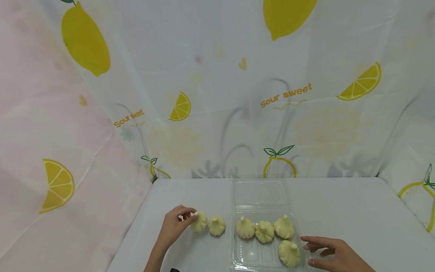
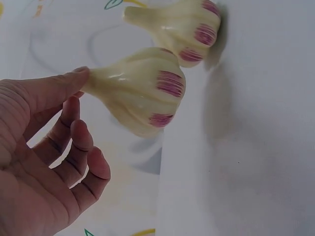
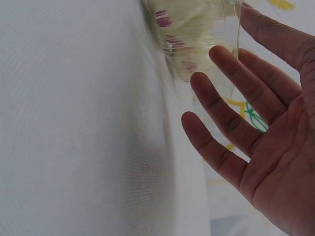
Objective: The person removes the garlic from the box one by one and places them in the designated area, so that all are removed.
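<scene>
My left hand (image 1: 175, 225) pinches the stem of a pale garlic bulb (image 2: 138, 93) between thumb and fingertips. Purple streaks mark the bulb's base, which appears slightly off the table in the left wrist view. Just to its right, a second garlic bulb (image 1: 216, 226) rests on the table. A clear plastic clamshell box (image 1: 253, 260) lies with its lid folded back, holding several garlic bulbs (image 1: 264, 232); one bulb (image 1: 289, 254) lies at its near right. My right hand (image 1: 331, 252) is beside the box's right wall, fingers spread and relaxed, gripping nothing.
The box's transparent lid (image 1: 259, 193) lies toward the back of the white table (image 1: 340, 207). A lemon-printed cloth (image 1: 217, 94) hangs behind and at both sides. A small dark object (image 1: 175, 270) shows at the bottom edge.
</scene>
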